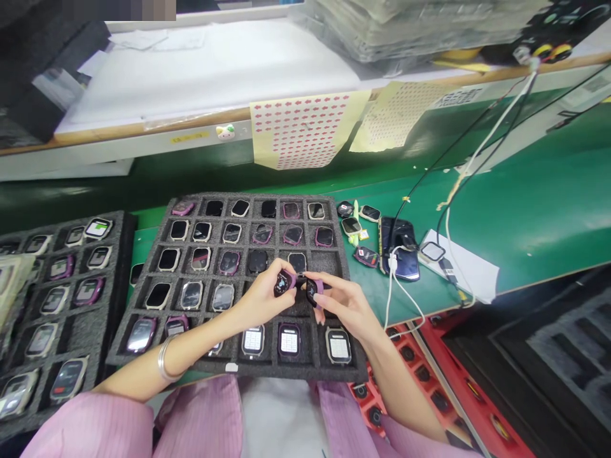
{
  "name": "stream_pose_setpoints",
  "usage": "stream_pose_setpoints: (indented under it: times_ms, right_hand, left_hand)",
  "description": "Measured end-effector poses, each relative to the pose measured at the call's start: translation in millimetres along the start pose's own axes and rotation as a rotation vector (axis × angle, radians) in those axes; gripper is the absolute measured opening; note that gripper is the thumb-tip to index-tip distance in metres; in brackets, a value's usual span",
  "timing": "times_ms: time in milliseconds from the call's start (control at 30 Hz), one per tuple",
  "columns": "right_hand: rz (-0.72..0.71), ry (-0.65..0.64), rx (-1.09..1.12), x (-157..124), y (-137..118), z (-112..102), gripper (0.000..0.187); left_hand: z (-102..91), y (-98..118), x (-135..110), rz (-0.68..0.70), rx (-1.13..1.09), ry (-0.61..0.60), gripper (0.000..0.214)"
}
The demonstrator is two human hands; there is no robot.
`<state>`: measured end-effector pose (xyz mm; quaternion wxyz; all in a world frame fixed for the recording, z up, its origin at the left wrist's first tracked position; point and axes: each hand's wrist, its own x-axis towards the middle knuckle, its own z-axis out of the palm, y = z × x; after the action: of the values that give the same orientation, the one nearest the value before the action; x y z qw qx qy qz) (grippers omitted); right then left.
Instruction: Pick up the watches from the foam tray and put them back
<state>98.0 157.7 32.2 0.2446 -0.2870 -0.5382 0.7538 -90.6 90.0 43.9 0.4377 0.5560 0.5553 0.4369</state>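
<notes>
My left hand pinches a purple-edged smartwatch whose dark screen is lit with small figures. Close beside it, my right hand grips a second purple-framed smartwatch, its screen also lit. The two watches are held nearly edge to edge over the grey foam tray. Watch bodies without straps lie in most of its compartments. In the front row, a purple watch and a silver watch show white screens. My left forearm hides part of the front rows.
Another foam tray of watches stands at the left. Right of the middle tray lie loose watches, a phone, white cables and a white box. Red trays sit lower right. A shelf with arrow-sticker sheets runs behind.
</notes>
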Motion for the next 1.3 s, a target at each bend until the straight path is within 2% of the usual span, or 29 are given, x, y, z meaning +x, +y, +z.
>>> stream_pose_setpoints:
  times_ms: [133,367,467,567,833,1033,1300]
  right_hand:
    - [0.004,-0.014,-0.013,-0.1,1.5,-1.7,0.045]
    - [0.004,-0.046,-0.001,-0.2,1.6,-1.9,0.042]
    - [-0.006,-0.048,0.046,-0.1,-0.5,0.7,0.045]
    - [-0.016,-0.049,0.081,-0.4,-1.5,1.2,0.04]
    - [-0.022,0.106,0.079,-5.4,2.0,-2.0,0.039]
    - [-0.007,0.131,0.094,-7.9,1.4,1.2,0.04]
    - [-0.019,0.125,0.093,-8.3,1.5,0.7,0.037]
  left_hand:
    - [0.0,0.1,-1.2,-0.004,0.002,-0.007,0.018]
    - [2.6,-5.8,-2.7,-0.086,-0.087,-0.015,0.017]
    - [2.9,-7.1,-0.7,-0.139,-0.209,-0.024,0.027]
    - [2.1,-7.2,2.2,-0.202,-0.39,-0.032,0.04]
    - [3.2,-7.8,2.5,-0.319,-0.695,-0.029,0.033]
    - [4.1,-6.0,-0.4,-0.358,-0.744,-0.027,0.036]
    - [1.7,-4.8,-0.4,-0.362,-0.697,-0.033,0.039]
